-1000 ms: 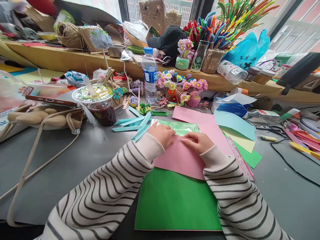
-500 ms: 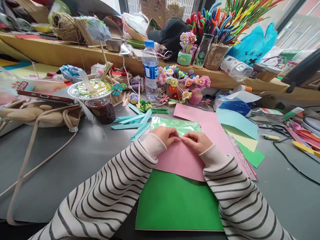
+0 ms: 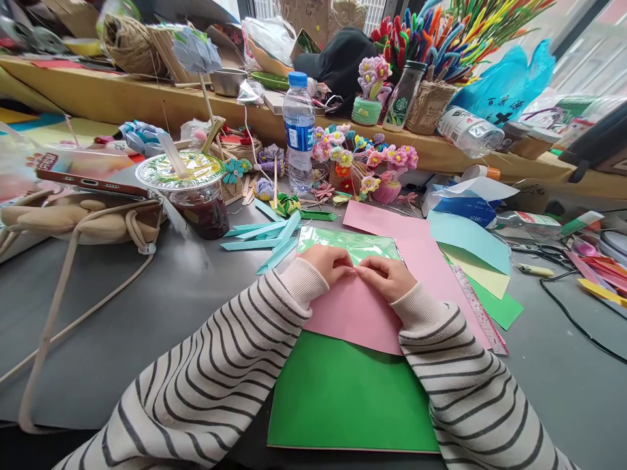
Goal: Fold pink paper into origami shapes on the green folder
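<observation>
A sheet of pink paper (image 3: pixel 353 313) lies between my forearms, over a green sheet (image 3: pixel 353 398). At the far edge of the pink paper, my left hand (image 3: pixel 330 262) and my right hand (image 3: pixel 385 274) pinch it, fingertips almost meeting in the middle. Both hands are closed, with thumbs and forefingers pressed together. Just beyond them is a clear plastic sleeve (image 3: pixel 347 241) with green showing through. A second pink sheet (image 3: pixel 416 254) lies to the right, partly behind my right hand. Several folded light-blue paper strips (image 3: pixel 274 238) are piled beyond my left hand.
A lidded drink cup (image 3: pixel 203 212) and a beige-strapped bag (image 3: pixel 83 222) stand at the left. A water bottle (image 3: pixel 298 137) and crafted flowers (image 3: pixel 362 156) line the back. Blue paper (image 3: pixel 470 241), scissors (image 3: pixel 548 251) and a black cord (image 3: pixel 578 326) lie at the right.
The view has shifted slightly, so the surroundings sit a little further right. My hands keep the same pinch on the pink paper, with hardly any visible movement.
</observation>
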Demonstrator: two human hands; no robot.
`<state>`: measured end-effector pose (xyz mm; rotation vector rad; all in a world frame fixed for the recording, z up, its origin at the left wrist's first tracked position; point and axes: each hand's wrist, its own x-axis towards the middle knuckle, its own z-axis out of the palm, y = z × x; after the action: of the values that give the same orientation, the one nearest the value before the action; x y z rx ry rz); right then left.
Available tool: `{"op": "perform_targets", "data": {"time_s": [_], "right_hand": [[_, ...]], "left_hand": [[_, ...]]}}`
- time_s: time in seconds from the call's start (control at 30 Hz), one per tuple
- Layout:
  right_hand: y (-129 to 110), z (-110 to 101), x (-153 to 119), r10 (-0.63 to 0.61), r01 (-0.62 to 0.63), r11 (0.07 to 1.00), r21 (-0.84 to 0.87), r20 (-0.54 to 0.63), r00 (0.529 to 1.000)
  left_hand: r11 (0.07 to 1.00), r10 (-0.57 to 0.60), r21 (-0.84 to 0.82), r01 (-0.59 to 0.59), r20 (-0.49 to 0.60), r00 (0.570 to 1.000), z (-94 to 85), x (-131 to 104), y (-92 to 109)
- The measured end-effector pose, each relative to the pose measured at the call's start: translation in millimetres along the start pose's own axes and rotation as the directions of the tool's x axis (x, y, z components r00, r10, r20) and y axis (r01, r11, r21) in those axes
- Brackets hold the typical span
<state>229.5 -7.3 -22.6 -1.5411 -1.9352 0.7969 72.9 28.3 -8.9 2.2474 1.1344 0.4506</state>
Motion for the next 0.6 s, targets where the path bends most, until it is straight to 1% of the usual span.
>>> {"op": "perform_targets", "data": {"time_s": [0.13,0.27,0.37,0.6], "right_hand": [[-0.7,-1.0,-0.2,-0.005,0.005,1.000,-0.002,-0.010,1.000],[-1.7,-1.6,-1.7,-0.017,0.017,1.000,0.012,-0.014,1.000],[-1.8,-1.1,-2.4,-0.021,0.021,0.999,0.029,-0.003,1.000],[-0.4,-0.5,-1.6,-0.014,0.013,0.998,0.054,0.021,1.000]], "left_hand": [[1.000,0.001,-0.005,-0.001,-0.002,1.000,-0.9,-0.2,-0.1],[1.000,0.007,0.010,-0.007,0.024,1.000,-2.9,-0.1,-2.6],[0.999,0.015,0.045,-0.017,0.033,0.999,-4.4,-0.9,-1.9],[0.982,0.027,0.189,-0.026,0.000,1.000,-4.8,-5.4,7.0]]}}
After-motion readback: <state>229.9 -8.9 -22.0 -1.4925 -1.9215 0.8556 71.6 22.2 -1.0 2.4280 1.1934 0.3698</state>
